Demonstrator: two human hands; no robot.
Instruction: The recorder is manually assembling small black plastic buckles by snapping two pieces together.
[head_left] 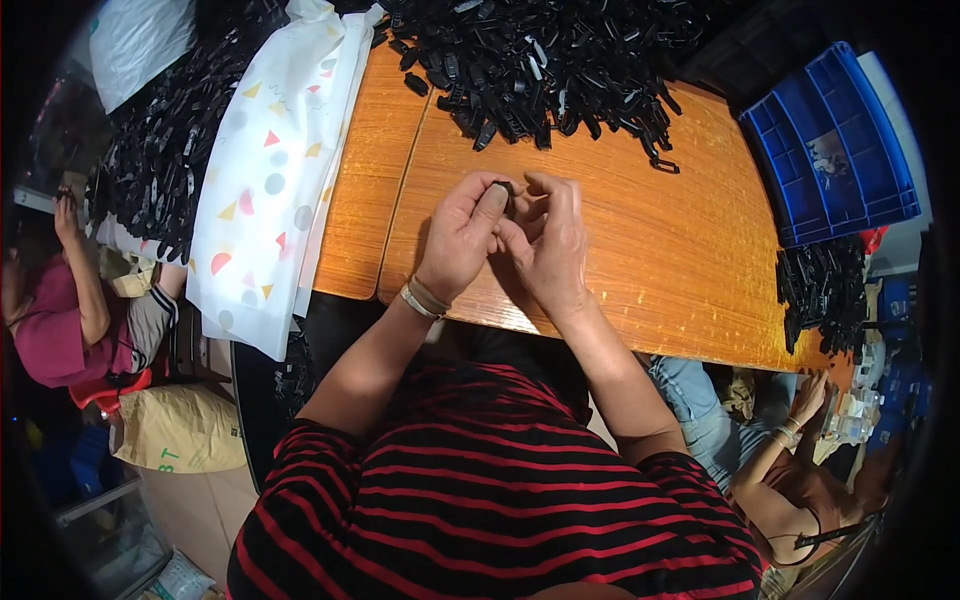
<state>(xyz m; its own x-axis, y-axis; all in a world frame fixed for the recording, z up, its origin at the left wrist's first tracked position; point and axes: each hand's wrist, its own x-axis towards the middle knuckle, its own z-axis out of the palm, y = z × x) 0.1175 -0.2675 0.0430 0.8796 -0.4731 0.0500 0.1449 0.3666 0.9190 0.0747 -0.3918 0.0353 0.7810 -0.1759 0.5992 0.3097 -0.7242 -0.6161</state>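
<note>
Over the near part of the wooden table (pixel 640 260), my two hands meet in front of me. My left hand (pixel 460 235) is closed on a small black plastic part (pixel 506 187), its thumb pressing on top. Beside it, my right hand (pixel 550 240) has its fingers curled in toward that part, thumb against the left fingers. Whether the right fingertips grip the part too is hidden. Past my hands lies a large heap of small black plastic parts (pixel 550 70), some shaped like open buckles or clips.
A white plastic sheet (pixel 270 190) with coloured shapes hangs over the table's left side, beside another black heap (pixel 150 160). At the right, a blue crate (pixel 830 150) stands near more black parts (pixel 825 290). Two people work nearby, at the left (pixel 75 320) and right (pixel 790 490).
</note>
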